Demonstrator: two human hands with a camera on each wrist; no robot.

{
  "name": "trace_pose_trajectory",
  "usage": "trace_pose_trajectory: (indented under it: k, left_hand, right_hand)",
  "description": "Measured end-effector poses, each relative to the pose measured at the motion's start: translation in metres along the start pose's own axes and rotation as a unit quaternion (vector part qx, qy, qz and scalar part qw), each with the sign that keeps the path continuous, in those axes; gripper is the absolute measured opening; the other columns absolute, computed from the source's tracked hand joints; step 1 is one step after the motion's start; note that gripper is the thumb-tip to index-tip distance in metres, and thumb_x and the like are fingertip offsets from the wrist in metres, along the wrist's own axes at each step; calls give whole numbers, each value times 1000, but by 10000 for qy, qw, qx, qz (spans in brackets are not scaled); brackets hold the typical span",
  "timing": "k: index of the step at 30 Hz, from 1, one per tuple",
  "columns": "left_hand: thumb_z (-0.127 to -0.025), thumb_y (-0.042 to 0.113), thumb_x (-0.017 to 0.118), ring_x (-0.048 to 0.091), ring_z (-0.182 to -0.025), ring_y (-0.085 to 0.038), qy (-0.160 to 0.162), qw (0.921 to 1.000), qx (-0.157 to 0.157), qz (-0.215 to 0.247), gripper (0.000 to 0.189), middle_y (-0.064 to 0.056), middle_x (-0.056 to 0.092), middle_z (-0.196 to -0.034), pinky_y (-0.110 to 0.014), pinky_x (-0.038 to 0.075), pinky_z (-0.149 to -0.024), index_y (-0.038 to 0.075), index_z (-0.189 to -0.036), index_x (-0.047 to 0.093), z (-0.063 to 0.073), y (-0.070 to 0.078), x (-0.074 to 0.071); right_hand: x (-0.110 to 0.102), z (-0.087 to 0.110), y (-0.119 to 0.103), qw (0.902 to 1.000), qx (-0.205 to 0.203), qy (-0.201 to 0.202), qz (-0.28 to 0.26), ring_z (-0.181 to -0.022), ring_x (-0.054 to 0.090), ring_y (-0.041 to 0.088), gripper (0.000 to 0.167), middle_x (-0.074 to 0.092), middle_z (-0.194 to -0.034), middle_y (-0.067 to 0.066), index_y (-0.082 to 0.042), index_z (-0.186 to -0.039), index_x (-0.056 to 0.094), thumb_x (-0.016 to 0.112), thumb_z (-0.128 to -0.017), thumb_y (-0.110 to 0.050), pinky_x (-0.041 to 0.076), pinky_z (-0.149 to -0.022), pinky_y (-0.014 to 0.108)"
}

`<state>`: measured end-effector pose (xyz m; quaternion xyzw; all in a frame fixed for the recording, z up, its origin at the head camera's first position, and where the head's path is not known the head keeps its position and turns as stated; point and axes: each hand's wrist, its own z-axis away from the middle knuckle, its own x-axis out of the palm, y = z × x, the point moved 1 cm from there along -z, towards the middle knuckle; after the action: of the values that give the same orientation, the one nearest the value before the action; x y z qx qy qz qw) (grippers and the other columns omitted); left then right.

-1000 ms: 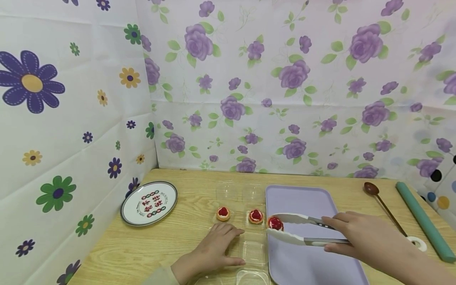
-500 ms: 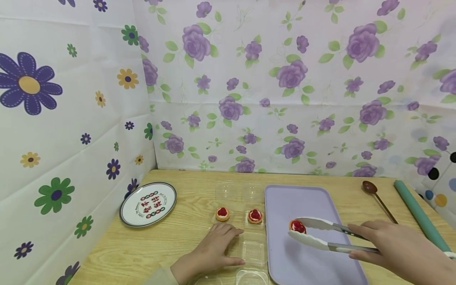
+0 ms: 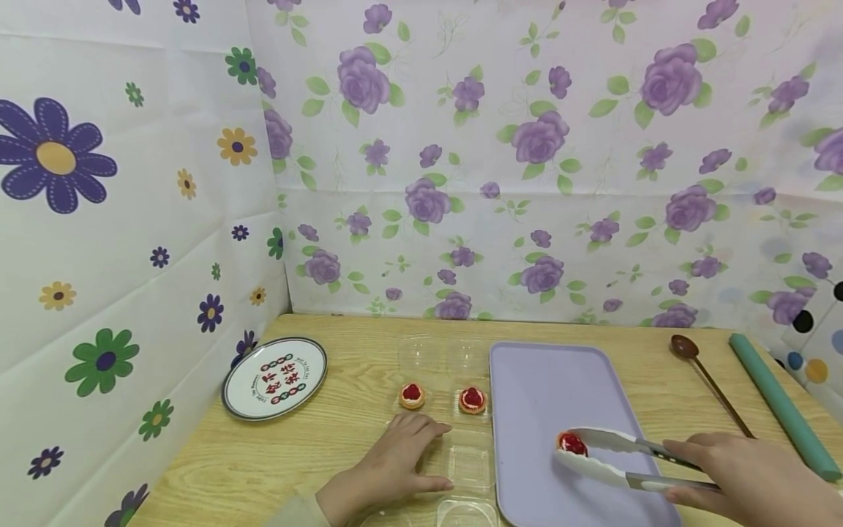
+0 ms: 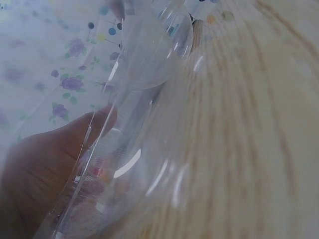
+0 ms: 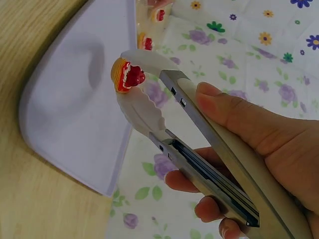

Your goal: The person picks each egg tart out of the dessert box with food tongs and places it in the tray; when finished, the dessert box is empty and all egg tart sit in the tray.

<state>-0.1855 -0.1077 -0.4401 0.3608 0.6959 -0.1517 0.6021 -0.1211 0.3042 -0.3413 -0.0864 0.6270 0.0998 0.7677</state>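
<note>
It's a pale wood-grain bench (image 3: 197, 476), and it's busy! Over on the left, a white plate (image 3: 246, 389) with a dark rim. Through the middle, clear plastic containers (image 3: 469, 468), set out in rows from far to near. Just to their right, a broad lilac tray (image 3: 553, 388)! Further right, a brown spoon (image 3: 685, 346), and outermost, a teal rod (image 3: 784, 406), slanting nearward.

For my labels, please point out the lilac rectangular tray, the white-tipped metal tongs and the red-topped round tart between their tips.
Lilac rectangular tray (image 3: 556, 391), head view: bare flat surface.
White-tipped metal tongs (image 5: 214, 134), right wrist view: upper arm.
Red-topped round tart (image 3: 571, 443), head view: red topping.
</note>
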Motion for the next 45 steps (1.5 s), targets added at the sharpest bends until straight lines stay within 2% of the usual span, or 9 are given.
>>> trace_pose_trajectory:
  k: [4,12,18,23,27,33,37,40,45]
  left_hand:
    - [-79,63,65,49,-117,-13,-2,10000,-9,-26,70,8,57,-118,-37,39,-104,19,-132,54,0,0,1]
    - [-79,64,64,48,-118,-14,-128,9999,-60,21,70,7,57,-119,-38,38,-105,19,-132,53,-1,0,0]
    - [-77,67,63,45,-124,-16,-303,9993,-198,-41,76,6,54,-127,-41,35,-110,21,-135,50,-4,1,-5]
    - [-75,67,65,46,-123,-15,-224,9996,-160,-70,80,6,54,-126,-39,36,-109,19,-137,50,-6,2,-9]
    - [-74,65,67,47,-122,-16,-174,9998,-104,-28,79,6,54,-126,-39,36,-109,18,-136,51,-5,3,-11]
    - [-75,61,69,45,-126,-19,-294,9983,-64,494,76,6,52,-132,-44,37,-109,22,-137,50,-4,0,-18]
    - [-74,55,74,44,-127,-20,-308,9956,85,879,72,6,50,-134,-44,39,-107,25,-136,52,-4,-6,-25]
    - [-73,50,78,45,-126,-19,-288,9944,174,1004,71,4,50,-134,-42,41,-105,25,-134,53,-3,-12,-30]
    - [-71,44,82,46,-126,-21,-274,9939,118,1063,69,-2,52,-134,-44,40,-106,22,-131,55,2,-21,-37]
  right_hand:
    - [7,0,2,9999,-75,-134,-31,-82,67,25,60,71,-104,3,-14,-114,69,63,-78,-61,55,-66,45]
    - [19,-2,7,9995,-119,-268,-109,-68,57,6,60,66,-93,-9,-13,-113,70,63,-77,-61,51,-59,32]
    - [21,-3,7,9999,-130,-43,80,-68,58,9,62,65,-94,-7,-16,-109,70,63,-74,-66,52,-60,35]
    - [21,-1,6,9998,36,-125,143,-72,60,12,63,66,-97,-5,-18,-110,69,65,-72,-67,53,-62,37]
    - [21,4,8,9995,-108,2,300,-69,57,8,63,65,-94,-7,-17,-111,69,65,-73,-67,51,-59,32]
    - [20,13,13,9986,-408,130,310,-63,48,-1,60,58,-86,-12,-12,-112,68,66,-77,-61,42,-53,23]
    - [18,15,15,9990,-374,20,254,-65,51,3,61,60,-90,-10,-12,-114,67,65,-78,-62,45,-54,25]
    - [17,15,16,9993,-277,-25,250,-67,54,5,63,61,-92,-9,-13,-114,67,64,-77,-64,47,-55,28]
    - [18,15,16,9996,-207,-23,171,-68,55,6,64,61,-95,-8,-15,-115,67,63,-76,-65,49,-56,30]
